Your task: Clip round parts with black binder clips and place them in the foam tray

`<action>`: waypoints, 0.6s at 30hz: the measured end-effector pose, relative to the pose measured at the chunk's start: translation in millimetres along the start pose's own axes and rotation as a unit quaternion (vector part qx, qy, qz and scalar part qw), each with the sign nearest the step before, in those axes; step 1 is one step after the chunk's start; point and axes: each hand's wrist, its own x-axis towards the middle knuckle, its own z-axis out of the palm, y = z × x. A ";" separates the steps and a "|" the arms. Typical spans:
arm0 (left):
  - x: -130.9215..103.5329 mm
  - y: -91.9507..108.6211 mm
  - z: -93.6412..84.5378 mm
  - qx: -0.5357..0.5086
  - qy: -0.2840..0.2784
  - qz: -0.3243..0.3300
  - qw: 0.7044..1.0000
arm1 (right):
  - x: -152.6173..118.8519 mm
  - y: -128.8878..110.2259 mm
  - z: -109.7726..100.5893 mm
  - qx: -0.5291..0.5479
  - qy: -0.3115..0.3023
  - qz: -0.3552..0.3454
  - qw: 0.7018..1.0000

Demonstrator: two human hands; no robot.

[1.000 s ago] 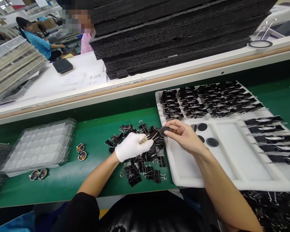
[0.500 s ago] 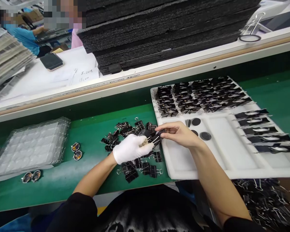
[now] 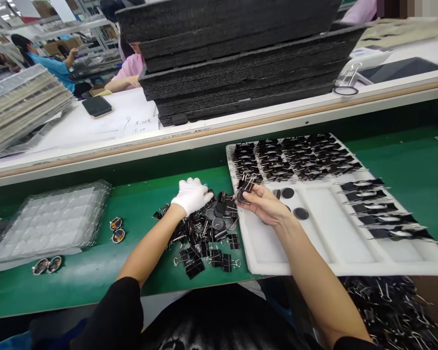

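Note:
My right hand (image 3: 264,203), bare, is closed on a black binder clip (image 3: 246,184) with its wire handles up. A dark round disc (image 3: 240,196) sits with the clip at the fingertips, above the left edge of the white foam tray (image 3: 253,267). My left hand (image 3: 192,196), in a white glove, is over the far side of a pile of binder clips (image 3: 197,233), thumb apart from the fingers; its fingertips are partly hidden. Several loose dark discs (image 3: 218,223) lie among the clips by the tray.
Rows of clips (image 3: 295,155) fill the tray's far part, with more at right. Discs (image 3: 301,213) lie in a near compartment. Clear plastic trays (image 3: 51,218) and small round orange-and-black parts (image 3: 117,229) are at left. Black foam sheets (image 3: 241,63) stand behind the ledge; more clips (image 3: 397,311) are below right.
My hands have parted. The left moved up and left over the pile; the right drew back slightly with the binder clip and disc, turning palm up. The camera view has shifted slightly.

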 end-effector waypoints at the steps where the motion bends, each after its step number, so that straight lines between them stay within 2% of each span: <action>1: 0.9 -0.2 0.4 -0.012 -0.014 0.012 1.000 | 0.0 0.8 0.7 -0.002 -0.005 0.001 1.000; 3: -3.4 -0.4 -1.0 -0.038 -0.001 0.031 0.999 | 0.4 3.7 1.9 -0.010 -0.012 -0.002 1.000; 7: -28.2 4.3 -7.9 -0.099 0.116 0.051 0.987 | 0.2 12.2 6.8 -0.044 -0.036 -0.020 0.998; 10: -52.8 13.4 -6.3 -0.152 0.169 0.072 0.971 | -3.2 18.7 15.0 -0.099 -0.081 -0.021 0.992; 15: -82.7 21.3 12.1 -0.202 0.179 0.123 0.955 | -10.4 26.8 24.1 -0.204 -0.083 -0.070 0.973; 16: -85.2 20.6 14.3 -0.212 0.177 0.111 0.955 | -10.7 28.2 23.7 -0.210 -0.076 -0.078 0.972; 18: -87.6 18.3 14.4 -0.224 0.163 0.047 0.960 | -10.3 31.0 21.3 -0.209 -0.052 -0.085 0.973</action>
